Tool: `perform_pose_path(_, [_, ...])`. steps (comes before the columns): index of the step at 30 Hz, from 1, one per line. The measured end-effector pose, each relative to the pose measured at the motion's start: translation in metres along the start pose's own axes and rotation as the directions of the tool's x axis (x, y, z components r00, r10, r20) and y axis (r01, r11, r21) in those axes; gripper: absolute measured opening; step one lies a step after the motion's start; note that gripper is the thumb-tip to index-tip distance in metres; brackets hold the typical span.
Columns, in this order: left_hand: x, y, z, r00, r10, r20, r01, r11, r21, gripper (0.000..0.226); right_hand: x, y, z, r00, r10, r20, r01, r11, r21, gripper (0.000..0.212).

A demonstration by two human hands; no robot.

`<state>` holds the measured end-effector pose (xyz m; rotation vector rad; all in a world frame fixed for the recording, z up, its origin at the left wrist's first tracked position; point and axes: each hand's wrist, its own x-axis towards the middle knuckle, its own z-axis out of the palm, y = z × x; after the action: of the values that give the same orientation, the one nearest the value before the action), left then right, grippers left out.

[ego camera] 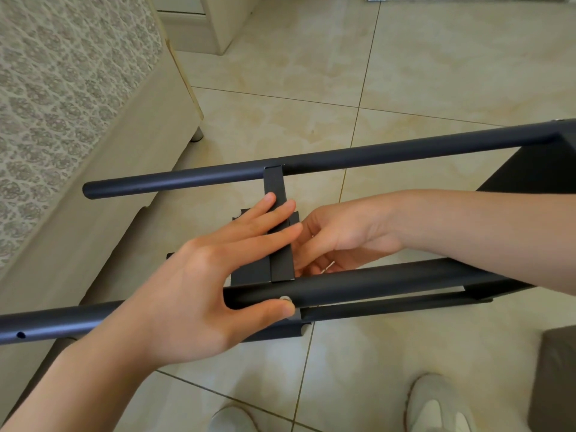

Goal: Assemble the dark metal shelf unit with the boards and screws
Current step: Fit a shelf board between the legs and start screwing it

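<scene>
The dark metal shelf frame lies on its side over the tiled floor. Its far tube (pixel 343 159) and near tube (pixel 389 280) run left to right, joined by a flat dark board edge (pixel 276 185). My left hand (pixel 199 282) lies with straight fingers across the board while its thumb presses a silver screw head (pixel 284 299) on the near tube. My right hand (pixel 339 235) reaches in behind the near tube, fingers curled, pinching a small metal piece (pixel 327 268) that is mostly hidden. Another dark board (pixel 536 169) closes the frame at the right.
A cream bed base (pixel 103 169) with a patterned mattress (pixel 62 88) runs along the left. A cream cabinet (pixel 218 23) stands at the back. A dark brown block (pixel 558 378) sits at the lower right. My two light shoes (pixel 436 403) show at the bottom edge.
</scene>
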<state>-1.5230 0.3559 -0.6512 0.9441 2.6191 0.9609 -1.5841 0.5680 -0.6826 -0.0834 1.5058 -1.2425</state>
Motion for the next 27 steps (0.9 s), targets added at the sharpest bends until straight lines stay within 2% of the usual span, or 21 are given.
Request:
perform_pose_path(3, [-0.0003,-0.0009,0.0003,1.000,0.004,-0.005,-0.004,1.000,0.005,0.074,0.0039,0.0008,0.0006,1.000,-0.008,0.016,0.008,1.000,0.004,0.030])
perform_pose_path(11, [0.0005,0.0002,-0.0003,1.000,0.004,-0.006,-0.004,1.000,0.011,0.073,0.0083,0.0016,0.0023,1.000,-0.010,0.013,0.010,1.000,0.003,0.012])
perform_pose_path(17, [0.0000,-0.0004,0.0003,1.000,0.004,-0.013,-0.004,1.000,0.016,0.073,0.0049,0.0013,-0.0047,0.996,0.005,0.089,-0.005,1.000,-0.003,0.020])
perform_pose_path(27, [0.0015,0.0010,-0.0001,1.000,0.003,-0.014,-0.003,1.000,0.022,0.074,0.0079,0.0033,-0.0029,0.997,0.013,0.075,-0.014,1.000,0.008,0.017])
